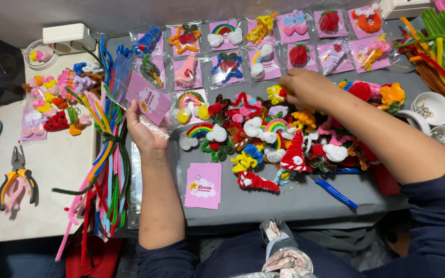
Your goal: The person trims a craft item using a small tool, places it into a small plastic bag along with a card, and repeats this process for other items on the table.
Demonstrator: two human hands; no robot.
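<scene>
On the grey desk [294,206], packing step: left hand [145,131] has its fingers closed around a clear bag with a pink card [149,99], while the right hand [305,87] pinches a yellow-red pipe-cleaner charm [275,94] off the pile [284,139]. Next up, probably lining that charm up with the bag mouth.

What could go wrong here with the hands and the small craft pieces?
The left hand holds a pink card in a clear bag only by one end; it may slip out. The right hand picks a yellow piece from a tangled pile, so neighbours might get dragged along.
</scene>
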